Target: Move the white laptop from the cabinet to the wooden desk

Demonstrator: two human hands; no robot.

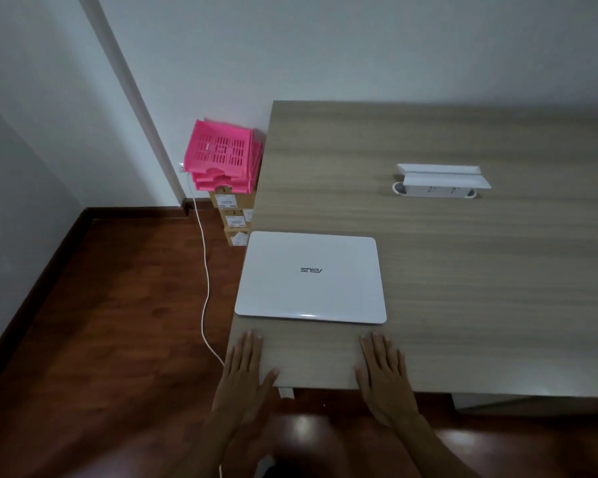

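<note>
The white laptop [310, 277] lies closed and flat on the wooden desk [463, 270], near the desk's front left corner, its logo upside down to me. My left hand [246, 372] rests flat at the desk's front left corner, fingers spread, just short of the laptop's near edge. My right hand [382, 374] lies flat on the desk below the laptop's near right corner, fingers apart. Neither hand touches the laptop. No cabinet is in view.
A white pop-up socket box [441, 181] stands open on the desk's far right part. Left of the desk, pink plastic trays [220, 157] sit on stacked cardboard boxes [233, 219]. A white cable [206, 270] runs from the wall across the dark wooden floor.
</note>
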